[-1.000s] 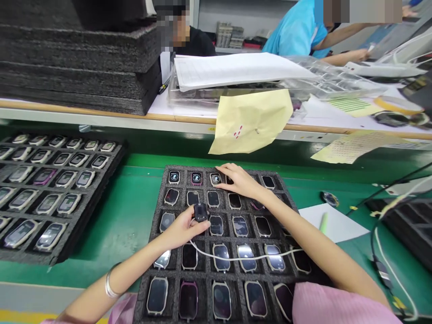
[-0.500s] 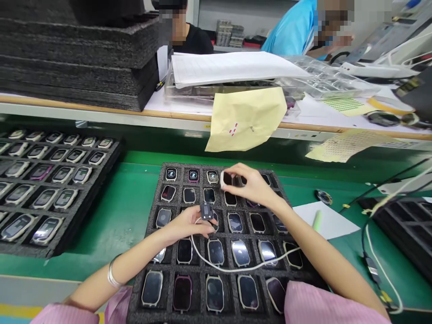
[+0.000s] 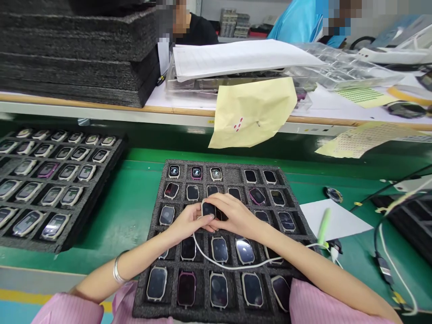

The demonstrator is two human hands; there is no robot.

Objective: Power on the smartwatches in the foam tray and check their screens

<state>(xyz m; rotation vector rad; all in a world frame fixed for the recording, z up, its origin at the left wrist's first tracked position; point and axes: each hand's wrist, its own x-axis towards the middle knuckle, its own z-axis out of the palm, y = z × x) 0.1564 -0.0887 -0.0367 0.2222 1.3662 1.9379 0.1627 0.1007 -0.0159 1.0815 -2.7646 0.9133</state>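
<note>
My left hand (image 3: 191, 221) and my right hand (image 3: 238, 213) meet above the middle of a black foam tray (image 3: 155, 231). Between them is a smartwatch without a strap (image 3: 208, 209), its dark screen facing up. The fingers of my right hand grip its right side, while my left thumb lies along its lower edge. From my left hand a white charging cable (image 3: 232, 268) loops rightward over the tray. The cable's black head is hidden behind the watch and fingers. Several strapless watches sit in the tray's pockets; three in the back row, such as the purple watch (image 3: 196, 173), have lit screens.
Another foam tray of watches (image 3: 114, 155) lies on the left. White paper (image 3: 337, 220) with a green pen (image 3: 324, 225) is at right, near cables (image 3: 384, 265). Behind runs a shelf (image 3: 189, 110) with stacked foam (image 3: 77, 58) and a hanging yellow sheet (image 3: 253, 112). Two people are beyond.
My right hand has carried the watch from the back row down and left to my left hand. The black cable head, visible before, is now covered. The view has shifted slightly.
</note>
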